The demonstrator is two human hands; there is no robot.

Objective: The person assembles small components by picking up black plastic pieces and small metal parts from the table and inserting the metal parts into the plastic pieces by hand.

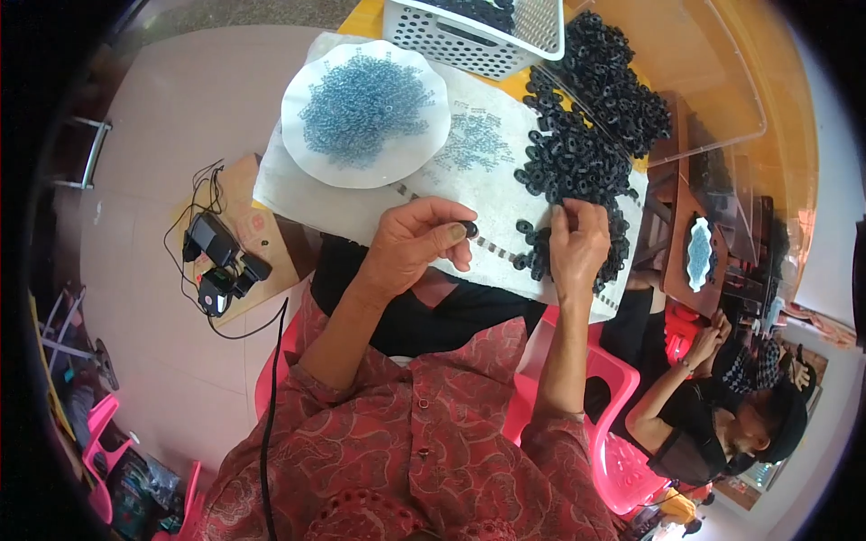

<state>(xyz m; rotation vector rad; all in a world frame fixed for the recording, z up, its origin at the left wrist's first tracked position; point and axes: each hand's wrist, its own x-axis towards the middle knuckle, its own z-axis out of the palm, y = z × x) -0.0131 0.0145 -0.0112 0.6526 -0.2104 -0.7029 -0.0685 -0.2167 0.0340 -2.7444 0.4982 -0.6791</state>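
Observation:
My left hand (410,246) pinches a small black plastic part (471,229) between thumb and forefinger, above the front of the white cloth (347,206). To the right, my right hand (580,245) reaches over the near end of a heap of black plastic parts (577,155), thumb and fingertips drawn together; whatever lies between them is too small to make out. A white wavy-rimmed plate (302,149) full of small metal springs (365,104) stands at the left on the cloth. Beside it, more loose springs (474,140) lie scattered.
A perforated white basket (469,54) with black parts stands at the far edge. Black power adapters (216,239) and cables lie on a board at the left. At the right, another person (704,415) sits near a brown table (672,243) with a small plate of springs (698,252).

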